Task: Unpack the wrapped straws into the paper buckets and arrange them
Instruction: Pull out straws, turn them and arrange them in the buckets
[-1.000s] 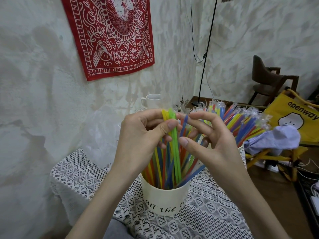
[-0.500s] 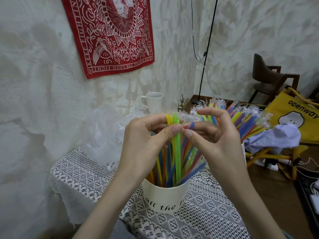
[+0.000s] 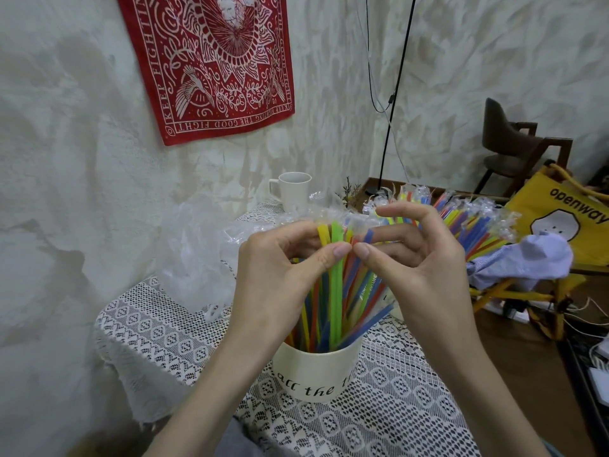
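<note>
- The left hand pinched the tops of a yellow and a green straw between thumb and curled fingers.
- The right hand pinched a clear wrapper at the straw tops, thumb tip touching the left thumb.
- The straws stood in a paper bucket on the lace tablecloth.
- More wrapped straws fanned out behind the right hand.
- A white mug stood near the wall.

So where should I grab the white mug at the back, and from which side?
Take the white mug by its handle, the loop sticking out on its left. Come in from the left side, since the mug stands upright and the crinkly plastic wrappers and the paper bucket of straws sit in front of it.
</note>
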